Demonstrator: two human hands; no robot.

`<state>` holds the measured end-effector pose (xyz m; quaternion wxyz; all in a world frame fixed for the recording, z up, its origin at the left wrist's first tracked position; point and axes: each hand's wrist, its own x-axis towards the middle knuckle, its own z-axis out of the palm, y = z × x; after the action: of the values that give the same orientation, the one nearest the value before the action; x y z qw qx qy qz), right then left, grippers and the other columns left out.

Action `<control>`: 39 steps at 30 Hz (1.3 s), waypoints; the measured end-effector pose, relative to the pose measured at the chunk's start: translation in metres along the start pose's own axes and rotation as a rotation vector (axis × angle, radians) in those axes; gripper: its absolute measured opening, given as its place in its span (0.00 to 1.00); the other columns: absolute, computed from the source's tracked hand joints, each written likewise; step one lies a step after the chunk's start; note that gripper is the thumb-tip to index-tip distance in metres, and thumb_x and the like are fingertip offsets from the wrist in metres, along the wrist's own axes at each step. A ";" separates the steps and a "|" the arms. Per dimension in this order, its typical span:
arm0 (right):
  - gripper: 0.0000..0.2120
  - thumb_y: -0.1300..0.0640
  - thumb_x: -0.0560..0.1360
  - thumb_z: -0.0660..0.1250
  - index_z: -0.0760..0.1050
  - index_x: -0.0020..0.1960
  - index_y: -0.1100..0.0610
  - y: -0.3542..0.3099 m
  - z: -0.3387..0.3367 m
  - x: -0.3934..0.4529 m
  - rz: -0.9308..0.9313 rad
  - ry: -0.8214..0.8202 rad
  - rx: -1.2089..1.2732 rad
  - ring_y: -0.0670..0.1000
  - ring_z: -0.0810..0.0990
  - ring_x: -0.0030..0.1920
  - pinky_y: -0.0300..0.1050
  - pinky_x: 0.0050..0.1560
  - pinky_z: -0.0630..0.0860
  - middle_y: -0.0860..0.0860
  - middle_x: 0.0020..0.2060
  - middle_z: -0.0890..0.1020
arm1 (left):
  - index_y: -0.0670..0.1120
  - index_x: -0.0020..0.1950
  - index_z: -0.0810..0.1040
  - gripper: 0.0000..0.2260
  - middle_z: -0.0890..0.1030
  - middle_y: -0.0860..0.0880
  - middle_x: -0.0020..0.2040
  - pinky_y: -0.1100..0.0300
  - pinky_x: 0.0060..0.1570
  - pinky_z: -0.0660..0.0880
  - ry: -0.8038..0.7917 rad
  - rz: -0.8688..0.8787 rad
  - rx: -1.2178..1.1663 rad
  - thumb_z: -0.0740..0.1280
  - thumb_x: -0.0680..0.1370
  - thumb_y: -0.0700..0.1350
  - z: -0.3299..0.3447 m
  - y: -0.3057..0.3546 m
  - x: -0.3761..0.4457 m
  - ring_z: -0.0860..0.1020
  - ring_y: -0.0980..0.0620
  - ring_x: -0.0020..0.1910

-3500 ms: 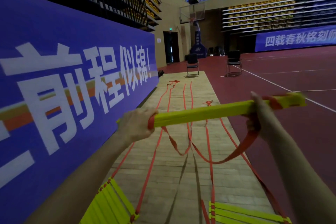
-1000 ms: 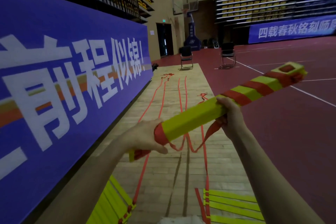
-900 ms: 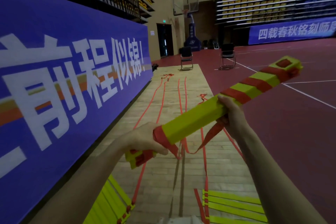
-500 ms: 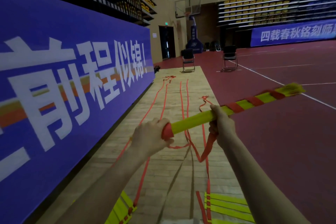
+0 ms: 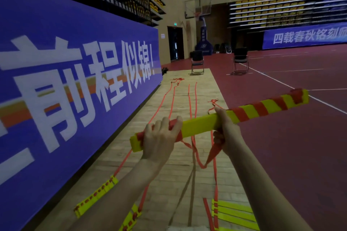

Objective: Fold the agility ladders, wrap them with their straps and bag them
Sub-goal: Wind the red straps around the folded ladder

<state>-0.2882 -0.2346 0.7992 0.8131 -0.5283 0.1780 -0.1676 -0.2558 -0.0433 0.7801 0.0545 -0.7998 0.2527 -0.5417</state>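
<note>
The person holds a folded ladder bundle out in front at about chest height, over the wooden floor strip beside the blue banner. The bundle is a long yellow bar of stacked flat rungs, tilted so its right end sits higher. An orange strap spirals around the right half in slanted bands; the middle stretch is bare yellow, and more orange shows at the left end. The left hand is clenched over the bundle near its left end, fingers curled across the top. The right hand grasps the bundle at its middle from below, and it seems to pinch the loose strap tail too, though that part is blurred. The tail droops toward the floor. Two more folded yellow ladders lie on the floor near the person, with long orange straps running away along the wood toward two chairs.
</note>
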 end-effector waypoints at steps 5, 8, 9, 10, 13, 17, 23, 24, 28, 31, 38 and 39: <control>0.10 0.60 0.74 0.67 0.68 0.37 0.56 0.006 -0.005 0.002 -0.134 -0.134 0.231 0.45 0.63 0.18 0.35 0.18 0.58 0.59 0.32 0.72 | 0.54 0.58 0.72 0.22 0.82 0.51 0.46 0.56 0.44 0.76 -0.952 -0.188 -0.752 0.74 0.67 0.56 -0.021 -0.013 0.015 0.80 0.47 0.45; 0.07 0.59 0.75 0.66 0.70 0.40 0.59 0.000 -0.008 0.002 -0.201 -0.311 0.156 0.44 0.64 0.19 0.35 0.18 0.58 0.61 0.35 0.78 | 0.48 0.47 0.77 0.12 0.81 0.50 0.39 0.56 0.39 0.79 -1.153 -0.367 -1.355 0.73 0.69 0.35 -0.021 -0.015 0.019 0.80 0.50 0.38; 0.09 0.56 0.73 0.68 0.71 0.41 0.59 -0.004 -0.010 0.005 -0.216 -0.358 0.121 0.44 0.63 0.19 0.36 0.19 0.58 0.60 0.34 0.75 | 0.51 0.44 0.77 0.12 0.80 0.53 0.37 0.58 0.39 0.78 -1.067 -0.362 -1.308 0.73 0.69 0.36 -0.019 -0.014 0.016 0.79 0.54 0.37; 0.12 0.52 0.69 0.72 0.72 0.42 0.59 -0.009 -0.014 0.007 -0.219 -0.388 0.070 0.44 0.62 0.20 0.36 0.20 0.58 0.58 0.32 0.71 | 0.55 0.41 0.76 0.11 0.79 0.55 0.36 0.59 0.39 0.77 -0.954 -0.323 -1.175 0.74 0.69 0.40 -0.017 -0.015 0.013 0.78 0.56 0.36; 0.20 0.45 0.65 0.76 0.74 0.44 0.59 -0.023 -0.031 0.011 -0.157 -0.417 -0.173 0.44 0.60 0.22 0.37 0.21 0.57 0.53 0.30 0.72 | 0.60 0.42 0.75 0.09 0.80 0.57 0.37 0.57 0.40 0.76 -0.690 -0.205 -0.827 0.68 0.64 0.52 -0.012 -0.027 0.005 0.80 0.54 0.41; 0.29 0.36 0.70 0.64 0.77 0.50 0.64 -0.025 -0.050 0.006 -0.188 -0.488 -0.426 0.45 0.63 0.26 0.38 0.25 0.59 0.54 0.37 0.82 | 0.60 0.53 0.74 0.19 0.81 0.56 0.44 0.54 0.43 0.77 -0.639 -0.195 -0.704 0.66 0.62 0.54 -0.011 -0.043 0.005 0.79 0.52 0.45; 0.21 0.40 0.70 0.71 0.72 0.40 0.58 -0.019 -0.018 -0.001 -0.138 -0.166 -0.194 0.45 0.62 0.23 0.38 0.23 0.58 0.51 0.27 0.75 | 0.54 0.61 0.74 0.26 0.80 0.49 0.44 0.55 0.37 0.76 -0.373 -0.117 -0.258 0.74 0.64 0.50 -0.012 -0.019 0.000 0.80 0.45 0.43; 0.19 0.42 0.71 0.72 0.70 0.38 0.56 -0.019 -0.012 0.000 -0.113 -0.062 -0.099 0.45 0.63 0.23 0.39 0.23 0.58 0.50 0.24 0.71 | 0.51 0.61 0.75 0.29 0.79 0.47 0.41 0.55 0.33 0.75 -0.266 -0.084 -0.175 0.77 0.61 0.49 -0.011 -0.013 -0.002 0.79 0.44 0.39; 0.14 0.52 0.72 0.72 0.68 0.36 0.54 -0.019 -0.014 0.004 -0.201 0.016 0.099 0.45 0.63 0.21 0.39 0.22 0.60 0.47 0.21 0.66 | 0.54 0.64 0.70 0.30 0.80 0.49 0.46 0.55 0.39 0.74 -0.451 -0.104 -0.283 0.74 0.65 0.55 -0.023 -0.003 0.002 0.79 0.44 0.43; 0.14 0.52 0.71 0.71 0.67 0.34 0.53 -0.014 -0.024 0.004 -0.306 -0.207 0.159 0.45 0.60 0.21 0.37 0.21 0.58 0.49 0.25 0.62 | 0.54 0.58 0.73 0.23 0.82 0.54 0.43 0.56 0.42 0.78 -1.087 -0.271 -1.007 0.77 0.67 0.52 -0.032 -0.017 0.019 0.81 0.51 0.41; 0.23 0.38 0.72 0.69 0.76 0.39 0.60 -0.016 -0.021 0.001 -0.157 -0.168 -0.406 0.46 0.67 0.21 0.39 0.22 0.65 0.52 0.26 0.79 | 0.59 0.62 0.68 0.22 0.81 0.51 0.49 0.53 0.43 0.76 -0.643 -0.196 -0.503 0.69 0.70 0.52 -0.014 0.000 -0.007 0.80 0.44 0.49; 0.24 0.39 0.72 0.70 0.79 0.42 0.62 -0.014 -0.019 0.001 -0.134 -0.143 -0.406 0.46 0.67 0.21 0.39 0.21 0.64 0.54 0.30 0.82 | 0.59 0.66 0.66 0.22 0.80 0.51 0.53 0.53 0.44 0.75 -0.567 -0.175 -0.361 0.66 0.73 0.52 -0.013 0.003 -0.009 0.79 0.43 0.51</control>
<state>-0.2968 -0.2553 0.8045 0.6876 -0.7024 0.1143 -0.1441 -0.2706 -0.0390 0.7766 -0.0666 -0.9338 0.2497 -0.2473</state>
